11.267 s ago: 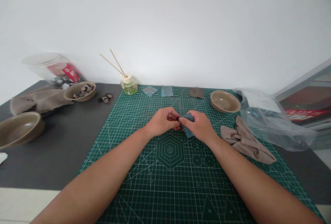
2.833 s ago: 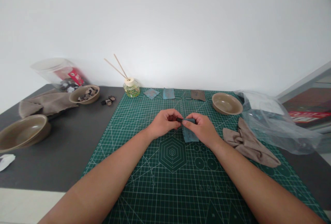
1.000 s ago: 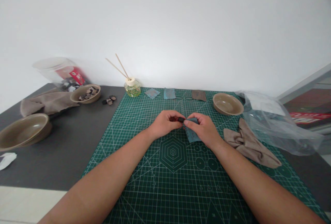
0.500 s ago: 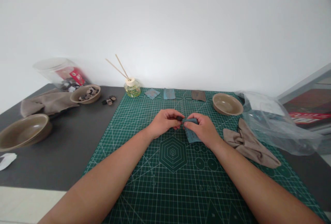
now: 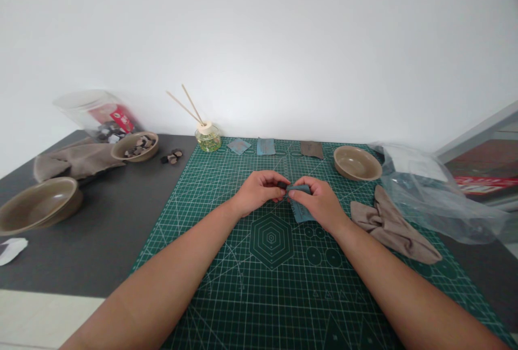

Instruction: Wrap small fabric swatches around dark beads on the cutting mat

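Both hands meet at a blue patch and a small dark piece, in the centre of the frame.
The green mat [image 5: 267, 296] lies below them; at right is a crumpled brown cloth [image 5: 394, 231]. The right hand [image 5: 321, 204] has its thumb and fingers closed on the blue patch [image 5: 301, 212], which hangs below the fingertips. The left hand [image 5: 259, 193] pinches the small dark piece [image 5: 282, 184] just beside the patch's upper edge; whether they touch, I cannot tell. The step seems to be careful fingertip work at this edge; the next move calls for a light pinch and the patch held steady.
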`<state>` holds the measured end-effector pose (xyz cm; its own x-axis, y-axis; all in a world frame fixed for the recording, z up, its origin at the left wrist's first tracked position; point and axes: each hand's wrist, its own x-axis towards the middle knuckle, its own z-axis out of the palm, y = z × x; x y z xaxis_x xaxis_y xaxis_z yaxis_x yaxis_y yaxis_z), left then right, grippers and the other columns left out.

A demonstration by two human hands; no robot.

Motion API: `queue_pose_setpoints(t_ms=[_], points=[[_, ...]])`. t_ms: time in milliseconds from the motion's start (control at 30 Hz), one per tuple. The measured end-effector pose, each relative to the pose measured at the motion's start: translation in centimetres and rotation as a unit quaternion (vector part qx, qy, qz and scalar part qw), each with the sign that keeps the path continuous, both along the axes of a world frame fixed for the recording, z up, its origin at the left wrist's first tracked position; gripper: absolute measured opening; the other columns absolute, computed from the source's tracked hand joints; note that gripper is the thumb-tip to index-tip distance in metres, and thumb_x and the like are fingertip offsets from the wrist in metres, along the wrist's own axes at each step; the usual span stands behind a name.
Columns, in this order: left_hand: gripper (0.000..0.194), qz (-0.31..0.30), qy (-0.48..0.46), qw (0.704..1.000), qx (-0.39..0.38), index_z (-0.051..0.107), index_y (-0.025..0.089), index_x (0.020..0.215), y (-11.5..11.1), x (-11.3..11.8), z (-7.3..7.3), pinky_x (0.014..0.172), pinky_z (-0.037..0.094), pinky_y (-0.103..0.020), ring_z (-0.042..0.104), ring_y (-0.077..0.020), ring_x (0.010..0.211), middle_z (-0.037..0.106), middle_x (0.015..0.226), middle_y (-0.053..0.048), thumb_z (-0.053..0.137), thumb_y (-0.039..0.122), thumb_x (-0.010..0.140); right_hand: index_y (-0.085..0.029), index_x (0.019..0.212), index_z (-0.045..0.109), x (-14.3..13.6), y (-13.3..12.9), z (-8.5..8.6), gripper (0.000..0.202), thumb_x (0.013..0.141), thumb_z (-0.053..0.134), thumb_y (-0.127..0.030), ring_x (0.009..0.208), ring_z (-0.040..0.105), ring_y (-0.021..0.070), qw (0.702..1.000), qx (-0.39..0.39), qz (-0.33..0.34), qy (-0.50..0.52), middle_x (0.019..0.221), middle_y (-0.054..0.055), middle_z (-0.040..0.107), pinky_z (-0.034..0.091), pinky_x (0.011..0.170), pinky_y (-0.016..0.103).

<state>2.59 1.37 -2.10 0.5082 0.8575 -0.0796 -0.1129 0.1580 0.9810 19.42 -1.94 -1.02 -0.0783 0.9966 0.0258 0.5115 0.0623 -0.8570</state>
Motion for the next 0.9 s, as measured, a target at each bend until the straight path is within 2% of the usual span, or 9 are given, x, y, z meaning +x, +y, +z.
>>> queue_pose_setpoints(t_ms=[400, 500, 567, 700, 833, 900], points=[[0.022, 0.009, 0.004, 1.000, 0.006, 0.064, 0.010, 0.083, 0.1, 0.0, -0.2, 0.055, 0.046, -0.023, 0.055, -0.0088, 0.054, 0.061, 0.061, 0.001, 0.067, 0.015, 0.062, -0.018, 0.066, 0.060, 0.3, 0.1, -0.4, 0.019, 0.069, 0.060, -0.037, 0.054, 0.049, 0.0132, 1.000, 0.003, -0.009, 0.011, 0.056, -0.002, 0.056, 0.036, 0.052, 0.025], [0.023, 0.023, 0.014, 1.000, 0.005, 0.064, 0.011, 0.083, 0.2, 0.0, -0.2, 0.055, 0.046, -0.023, 0.055, -0.0086, 0.053, 0.061, 0.061, 0.001, 0.067, 0.016, 0.062, -0.018, 0.068, 0.060, 0.9, 0.4, -0.9, 0.021, 0.070, 0.060, -0.039, 0.053, 0.050, 0.0135, 0.999, 0.009, -0.033, 0.025, 0.057, -0.002, 0.058, 0.037, 0.052, 0.025], [0.022, 0.030, 0.020, 0.999, 0.001, 0.064, 0.011, 0.083, 0.2, 0.1, -0.2, 0.055, 0.046, -0.023, 0.055, -0.0087, 0.053, 0.061, 0.061, 0.001, 0.067, 0.016, 0.062, -0.018, 0.069, 0.062, 1.2, 0.9, -1.1, 0.022, 0.070, 0.060, -0.040, 0.054, 0.051, 0.0144, 0.997, 0.020, -0.072, 0.025, 0.058, -0.001, 0.060, 0.037, 0.053, 0.026], [0.021, 0.021, 0.029, 0.999, 0.003, 0.064, 0.010, 0.083, 0.2, 0.1, -0.2, 0.055, 0.045, -0.023, 0.055, -0.0086, 0.052, 0.060, 0.060, 0.001, 0.065, 0.014, 0.062, -0.017, 0.067, 0.064, 0.9, 3.1, -0.3, 0.022, 0.068, 0.060, -0.039, 0.056, 0.053, 0.0156, 0.988, 0.058, -0.141, -0.022, 0.058, 0.000, 0.061, 0.038, 0.056, 0.027], [0.020, 0.026, 0.022, 0.999, -0.007, 0.064, 0.010, 0.082, 0.1, 0.1, -0.2, 0.054, 0.044, -0.023, 0.054, -0.0084, 0.051, 0.060, 0.060, 0.002, 0.063, 0.011, 0.062, -0.017, 0.068, 0.067, 0.1, 6.9, 1.5, 0.019, 0.068, 0.059, -0.034, 0.060, 0.055, 0.0160, 0.978, 0.109, -0.142, -0.104, 0.062, 0.001, 0.064, 0.038, 0.058, 0.026], [0.020, 0.026, 0.022, 0.999, -0.014, 0.064, 0.010, 0.082, 0.1, 0.1, -0.3, 0.054, 0.044, -0.023, 0.054, -0.0084, 0.051, 0.059, 0.059, 0.002, 0.063, 0.011, 0.062, -0.017, 0.069, 0.069, -0.3, 9.2, 2.1, 0.020, 0.069, 0.058, -0.033, 0.060, 0.057, 0.0163, 0.975, 0.102, -0.135, -0.141, 0.062, 0.002, 0.065, 0.038, 0.057, 0.026]])
